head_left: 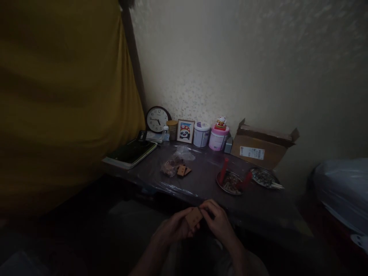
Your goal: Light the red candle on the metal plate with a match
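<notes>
Presently, both hands sit low and centre in the head view, in front of the near edge of the tabletop (202, 184). The left hand (174, 230) and the right hand (220, 223) meet on one small brown rectangular piece (194, 217). Fingers of both hands are closed on it, the left on its left end and the right curled over its right edge. The piece is held clear of the tabletop surface. Lighting is poor, so its material cannot be determined.

Further back on the tabletop lie loose brown pieces (183, 170) of similar shape, just beside a crumpled clear plastic bag (176, 160). To the right stand two round metal dishes (230, 184), with red stick-shaped items (224, 168) rising from the nearer one.

Along the wall, from left: a wall clock (157, 119), a framed panda picture (185, 131), a white tin (201, 135), a pink tin (218, 140) carrying a lucky cat figurine (220, 123), and an open cardboard box (261, 147). A dark book (130, 152) lies at the left end. Yellow cloth (57, 96) fills the left of the view.
</notes>
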{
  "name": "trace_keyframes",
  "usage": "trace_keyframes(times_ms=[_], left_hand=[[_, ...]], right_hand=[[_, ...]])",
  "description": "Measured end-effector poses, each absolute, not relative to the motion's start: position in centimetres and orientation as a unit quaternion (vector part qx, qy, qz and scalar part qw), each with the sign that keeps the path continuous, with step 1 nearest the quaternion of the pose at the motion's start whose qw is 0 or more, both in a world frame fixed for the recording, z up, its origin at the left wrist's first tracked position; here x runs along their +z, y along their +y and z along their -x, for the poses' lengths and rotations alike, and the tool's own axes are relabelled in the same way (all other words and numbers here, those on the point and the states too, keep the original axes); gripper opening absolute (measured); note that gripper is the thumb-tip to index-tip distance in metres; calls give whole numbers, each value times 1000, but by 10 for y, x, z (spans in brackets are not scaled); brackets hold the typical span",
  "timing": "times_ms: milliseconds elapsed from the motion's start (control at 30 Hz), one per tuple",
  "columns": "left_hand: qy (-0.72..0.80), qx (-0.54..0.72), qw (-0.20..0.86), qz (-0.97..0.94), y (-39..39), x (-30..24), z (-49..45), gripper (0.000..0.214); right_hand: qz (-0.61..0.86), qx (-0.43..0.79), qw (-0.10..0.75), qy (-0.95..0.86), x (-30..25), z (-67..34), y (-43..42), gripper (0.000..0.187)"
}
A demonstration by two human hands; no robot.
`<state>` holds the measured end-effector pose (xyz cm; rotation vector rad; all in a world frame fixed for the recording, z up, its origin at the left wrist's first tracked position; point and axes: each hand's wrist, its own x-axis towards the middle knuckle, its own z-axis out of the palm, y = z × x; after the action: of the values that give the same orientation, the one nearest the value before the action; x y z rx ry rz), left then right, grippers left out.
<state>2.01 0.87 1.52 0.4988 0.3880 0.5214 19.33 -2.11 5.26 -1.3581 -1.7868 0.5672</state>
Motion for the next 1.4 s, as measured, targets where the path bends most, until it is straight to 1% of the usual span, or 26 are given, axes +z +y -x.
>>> trace_keyframes(times_ms=[267, 667, 867, 967, 1400], left_hand=[[194, 243, 918, -247, 10, 21, -21, 34], [196, 226, 921, -248, 12, 12, -20, 31], [198, 223, 920, -255, 12, 8, -20, 31], [198, 225, 917, -265, 12, 9, -21, 31], [193, 252, 909, -269, 9, 16, -23, 35]], right_hand=[[531, 238, 388, -715, 50, -195, -20, 14], [533, 235, 380, -719, 54, -196, -24, 12], [538, 226, 351, -732, 55, -198, -26, 12], [536, 225, 337, -741, 55, -200, -26, 12], [547, 207, 323, -744, 57, -202, -28, 15]])
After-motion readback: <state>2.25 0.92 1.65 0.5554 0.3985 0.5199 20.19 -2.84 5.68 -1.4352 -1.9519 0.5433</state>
